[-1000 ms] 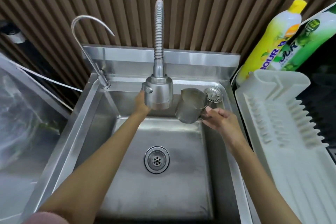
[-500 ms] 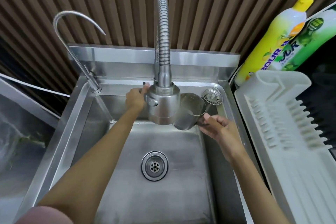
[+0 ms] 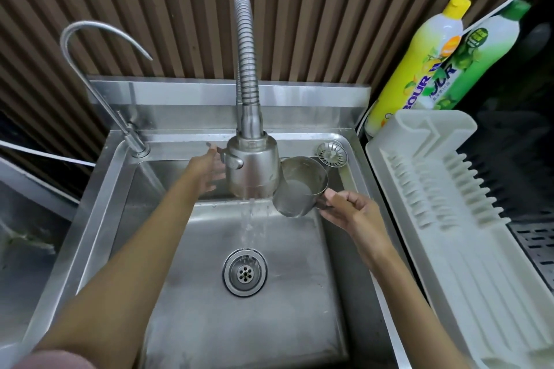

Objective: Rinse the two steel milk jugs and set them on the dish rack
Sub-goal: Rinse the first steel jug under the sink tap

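The head camera looks down into a shiny steel sink [image 3: 99,207]. Water is running from the big spray tap [image 3: 252,165] in the middle and falls straight down toward the round drain [image 3: 244,272]. The right hand [image 3: 349,213] is curled tight around the handle of a steel milk jug [image 3: 299,187]. The jug is held up in the air over the sink, just to the right of the tap head and right beside the falling water. It sits almost upright, tipped a little, and there is some cloudy white water in its bottom. The left hand [image 3: 207,169] is open with its fingers spread out. It is next to the left side of the tap head, by the little knob there, and holds nothing. I cannot tell if it is touching the tap. A small strainer [image 3: 332,154] lies on the back right corner of the sink. A white dish rack [image 3: 449,219] sits to the right of the sink. Behind it stand a yellow bottle [image 3: 419,69] and a green bottle [image 3: 476,54]. A thin curved tap [image 3: 90,48] stands at the back left.
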